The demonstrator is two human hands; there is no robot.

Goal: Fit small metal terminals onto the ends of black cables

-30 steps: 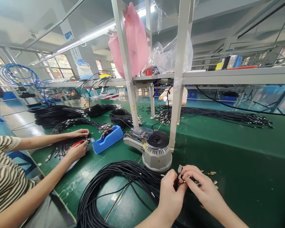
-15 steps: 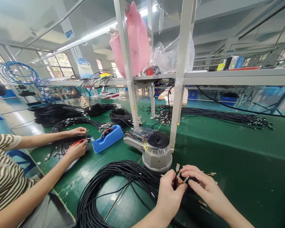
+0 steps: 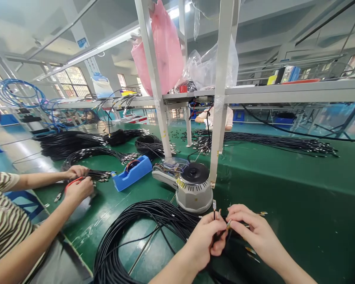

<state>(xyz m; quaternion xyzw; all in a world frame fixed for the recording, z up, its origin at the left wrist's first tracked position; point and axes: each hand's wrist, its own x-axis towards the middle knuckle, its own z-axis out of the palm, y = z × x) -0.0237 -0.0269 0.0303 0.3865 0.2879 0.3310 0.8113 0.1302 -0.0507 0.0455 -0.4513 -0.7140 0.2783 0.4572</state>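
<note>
My left hand [image 3: 205,238] is closed round the end of a thin black cable [image 3: 214,215], whose metal tip sticks up above my fingers. My right hand [image 3: 253,232] pinches a small metal piece [image 3: 229,225] right beside that cable end, fingertips almost touching the left hand. The cable runs back into a large black cable coil [image 3: 136,236] lying on the green table [image 3: 298,189] to my left. Small brass parts [image 3: 250,250] lie on the mat under and beside my right hand.
A grey round tape dispenser [image 3: 193,189] stands just behind my hands by a white rack post [image 3: 217,118]. A blue tape dispenser [image 3: 130,173] sits further left. A co-worker in a striped top [image 3: 6,225] handles cables with both hands [image 3: 77,185]. More cable bundles [image 3: 269,142] lie behind.
My hands shifted slightly left and the cable tip now stands upright above my left fingers. The co-worker's hands pulled back toward the table's left edge.
</note>
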